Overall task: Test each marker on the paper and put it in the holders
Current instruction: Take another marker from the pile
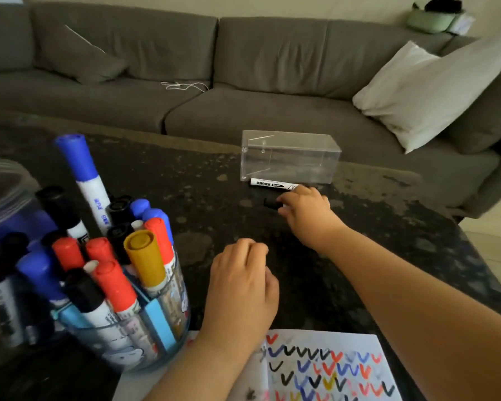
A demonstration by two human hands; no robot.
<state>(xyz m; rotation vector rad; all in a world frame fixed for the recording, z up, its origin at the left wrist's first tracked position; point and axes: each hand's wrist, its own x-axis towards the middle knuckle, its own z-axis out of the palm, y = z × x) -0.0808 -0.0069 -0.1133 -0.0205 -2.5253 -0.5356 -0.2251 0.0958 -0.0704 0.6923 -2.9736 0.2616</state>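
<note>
Your right hand point(304, 209) reaches forward, fingers pinching black cap point(271, 203) beside marker point(272, 183); left hand point(243, 287) loosely curled, holding nothing; clear box point(289, 157) behind.

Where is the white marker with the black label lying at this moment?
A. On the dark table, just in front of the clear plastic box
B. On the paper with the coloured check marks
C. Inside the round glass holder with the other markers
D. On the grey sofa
A: the white marker lies flat on the dark table along the front of the clear plastic box, with the right hand at its end.
</note>
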